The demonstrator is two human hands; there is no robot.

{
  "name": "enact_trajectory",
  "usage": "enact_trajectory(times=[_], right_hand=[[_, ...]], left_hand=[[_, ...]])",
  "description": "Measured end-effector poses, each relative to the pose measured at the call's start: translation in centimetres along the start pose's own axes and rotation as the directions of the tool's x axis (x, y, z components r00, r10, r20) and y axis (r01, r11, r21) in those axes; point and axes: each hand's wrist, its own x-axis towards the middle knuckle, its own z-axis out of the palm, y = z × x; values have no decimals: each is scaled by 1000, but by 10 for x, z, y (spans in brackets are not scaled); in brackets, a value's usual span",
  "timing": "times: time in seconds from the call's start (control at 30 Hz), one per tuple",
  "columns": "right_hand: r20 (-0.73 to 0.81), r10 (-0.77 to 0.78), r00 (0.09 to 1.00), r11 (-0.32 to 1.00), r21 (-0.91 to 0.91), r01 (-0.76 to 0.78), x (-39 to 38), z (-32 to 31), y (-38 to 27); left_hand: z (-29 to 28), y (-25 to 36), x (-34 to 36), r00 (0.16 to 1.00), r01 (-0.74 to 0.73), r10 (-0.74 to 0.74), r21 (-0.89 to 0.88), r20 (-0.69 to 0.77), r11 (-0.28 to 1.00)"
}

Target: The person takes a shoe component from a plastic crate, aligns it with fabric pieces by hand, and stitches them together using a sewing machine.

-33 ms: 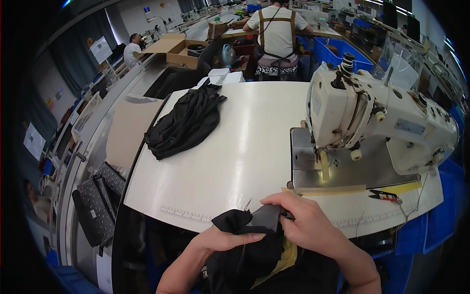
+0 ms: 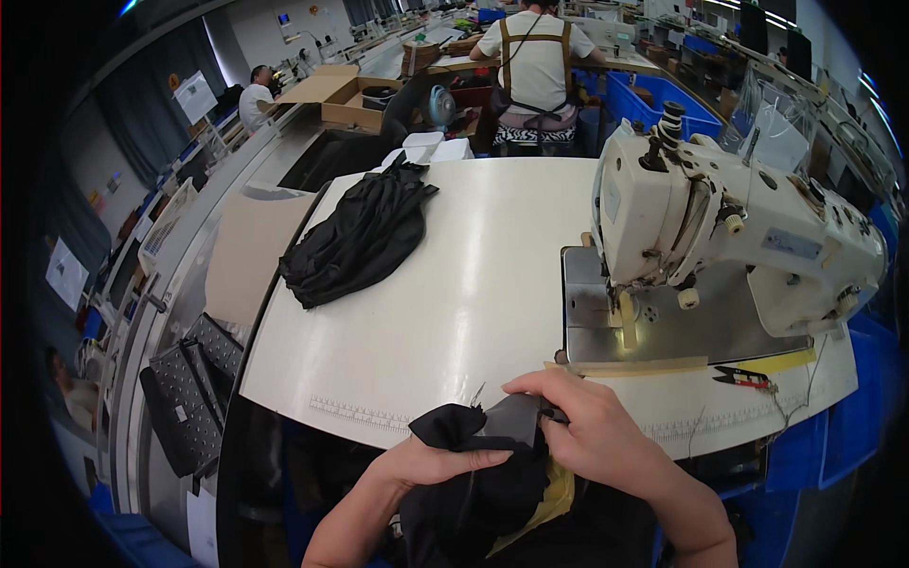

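A piece of black fabric with a grey patch is gripped between my two hands at the table's front edge. My left hand pinches a folded part of it, thumb laid along the top. On the other side, my right hand holds the grey part's edge between thumb and curled fingers. A yellow strip hangs from the fabric below my right hand. Loose thread ends stick up from the fold. Beyond my right hand stands a white sewing machine with a metal bed plate.
A heap of black fabric lies on the white table at the back left. Red-handled thread snips rest near the right front edge beside loose threads. A blue bin and a seated co-worker are beyond the table.
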Motion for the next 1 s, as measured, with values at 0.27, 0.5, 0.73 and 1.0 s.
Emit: enact_trajectory(times=[0.27, 0.5, 0.73, 1.0], right_hand=[[14, -8, 1000, 1000, -4, 8, 10, -4, -9], [58, 12, 998, 1000, -12, -11, 18, -4, -3], [163, -25, 986, 999, -29, 30, 32, -8, 2], [442, -33, 897, 993, 115, -20, 46, 1, -6]], left_hand=[[2, -2, -2, 994, 59, -60, -14, -86, 998], [3, -2, 0, 983, 82, -100, -119, -156, 989], [10, -14, -6, 978, 55, -97, -219, -186, 974], [34, -34, -24, 991, -31, -62, -647, -120, 762]])
